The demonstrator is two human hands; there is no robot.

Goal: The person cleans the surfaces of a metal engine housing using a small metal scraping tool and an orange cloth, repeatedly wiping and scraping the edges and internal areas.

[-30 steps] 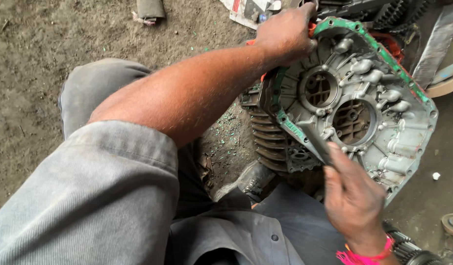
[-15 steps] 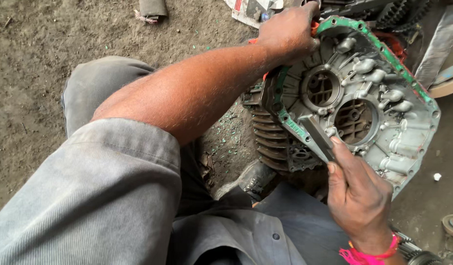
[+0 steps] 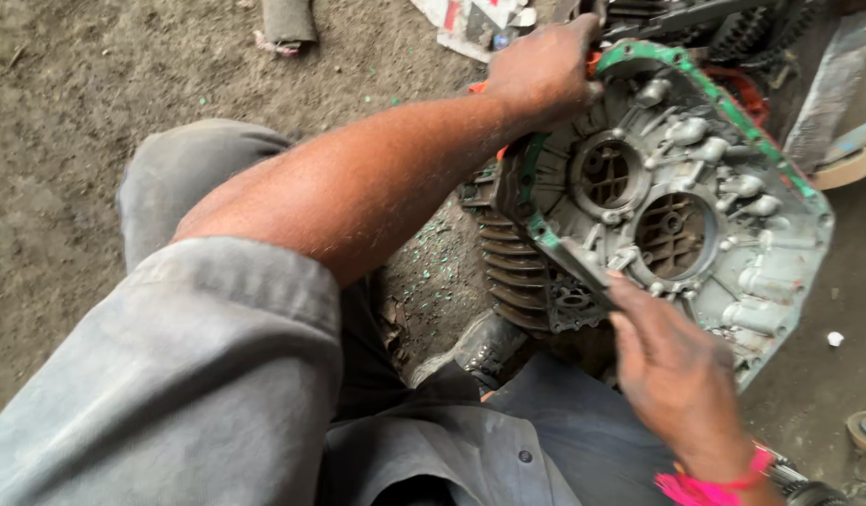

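Two hands are on the work: your left hand grips the upper edge of the grey cast housing, fingers curled over the rim and closed on it, while your right hand pinches a flat metal scraper blade between thumb and fingers, held narrow around the tool. The housing stands tilted on the dirt floor, propped against a ribbed casing, just beyond your knees. Remnants of green gasket line its flange. Keep the blade low and nearly flat to the mating face, judging by its present angle at the lower-left flange; a steep edge would likely gouge the soft casting. Work in short strokes along the flange. Hold the rim firmly so the housing does not rock. Green flakes litter the ground beside the casing.
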